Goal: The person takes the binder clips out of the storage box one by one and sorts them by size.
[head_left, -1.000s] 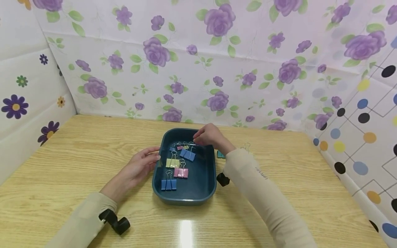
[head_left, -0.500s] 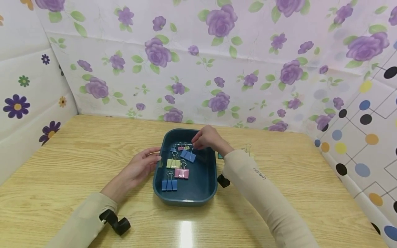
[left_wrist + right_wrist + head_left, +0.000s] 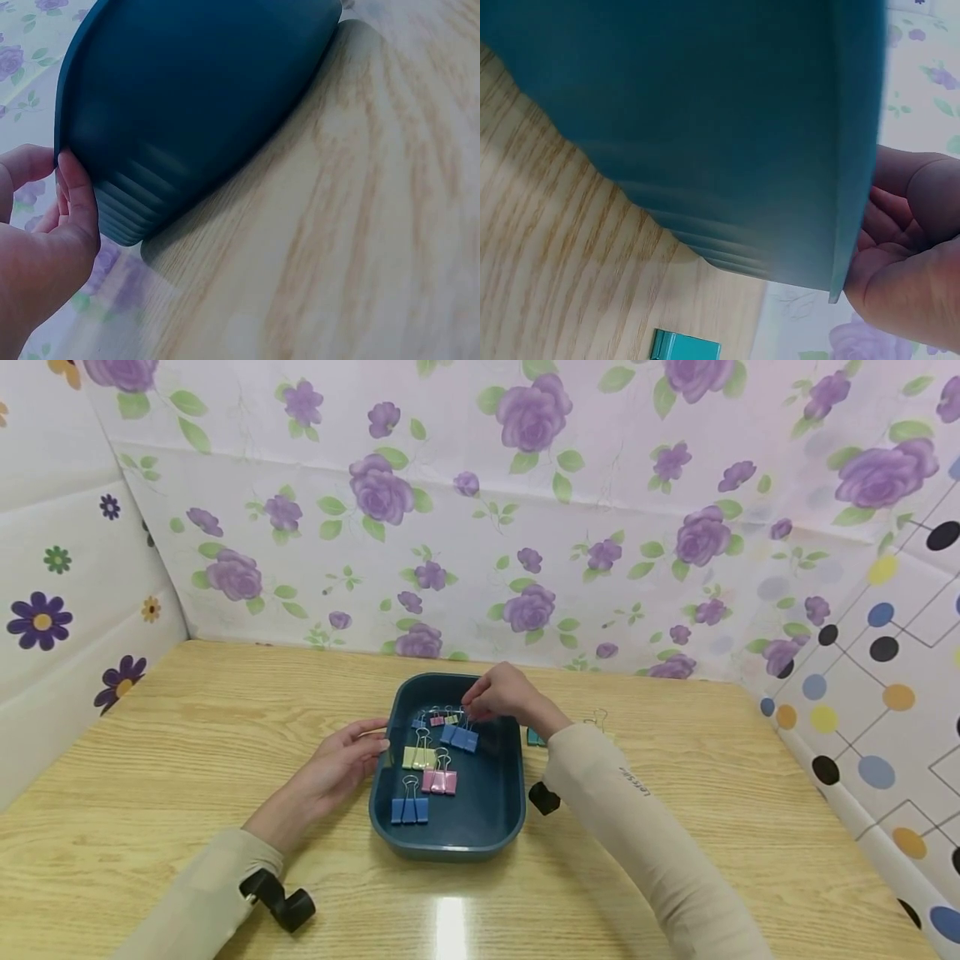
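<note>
A dark teal plastic bin (image 3: 450, 847) stands on the table, with my left hand (image 3: 347, 764) gripping its left rim between thumb and fingers. The left wrist view shows that hand (image 3: 52, 217) at the rim from outside. Inside the bin, my right hand (image 3: 506, 693) pinches the wire handle of a blue binder clip (image 3: 460, 738) near the far right corner. The bin wall hides those fingertips in the right wrist view. Nearby lie a yellow binder clip (image 3: 418, 757), a pink one (image 3: 439, 782), another blue one (image 3: 409, 811) and several tiny clips (image 3: 437, 722) in a row.
Right of the bin a teal binder clip (image 3: 686, 346) lies on the wooden table (image 3: 675, 827). Behind my right sleeve shows another clip's wire handles (image 3: 597, 718). Flowered cloth (image 3: 450, 527) hangs behind the table's far edge.
The blue clip at my right fingers has turned slightly and shifted a little to the right. My left hand has stayed on the rim.
</note>
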Tool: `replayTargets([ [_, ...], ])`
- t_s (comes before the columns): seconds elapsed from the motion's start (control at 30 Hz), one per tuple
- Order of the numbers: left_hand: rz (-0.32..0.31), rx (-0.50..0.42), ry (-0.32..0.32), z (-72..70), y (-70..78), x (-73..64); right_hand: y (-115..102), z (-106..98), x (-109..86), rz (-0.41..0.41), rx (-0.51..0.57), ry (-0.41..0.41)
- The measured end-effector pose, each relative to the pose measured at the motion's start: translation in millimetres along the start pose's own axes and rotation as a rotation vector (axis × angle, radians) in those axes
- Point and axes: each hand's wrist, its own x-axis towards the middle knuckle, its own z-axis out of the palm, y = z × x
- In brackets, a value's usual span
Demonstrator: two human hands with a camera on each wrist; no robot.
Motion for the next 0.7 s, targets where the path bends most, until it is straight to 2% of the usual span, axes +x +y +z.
replayTargets([
  [0.2, -0.008, 0.004, 0.005, 0.5, -1.1, 1.5, 0.9, -5.3, -0.9, -0.036, -0.010, 0.014],
  [0.5, -0.004, -0.008, 0.000, 0.9, 0.1, 0.3, 0.5, -15.3, -4.7, -0.086, 0.104, 0.021],
  [0.7, -0.019, 0.010, 0.014, 1.3, 0.7, -0.1, 1.1, -22.1, -10.2, -0.119, 0.115, 0.015],
])
